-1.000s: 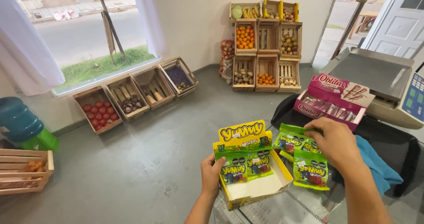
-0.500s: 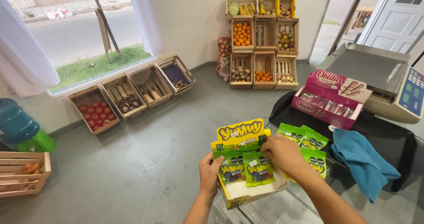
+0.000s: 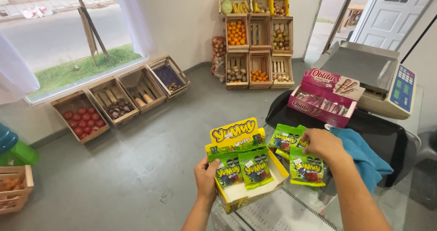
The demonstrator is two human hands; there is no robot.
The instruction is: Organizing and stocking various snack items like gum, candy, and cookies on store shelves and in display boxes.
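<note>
Two packets (image 3: 246, 169) in box (image 3: 255, 195), beside left grip (image 3: 206, 176).

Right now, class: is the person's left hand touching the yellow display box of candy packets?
Touching. The head view shows the left hand gripping the near left edge of the yellow display box, thumb over its rim.

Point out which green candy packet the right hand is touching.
The right hand rests on the packet lying outside the yellow box, beside the blue cloth.

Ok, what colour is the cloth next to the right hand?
The cloth is blue, lying on the counter just right of the right hand; the head view shows it clearly.
</note>
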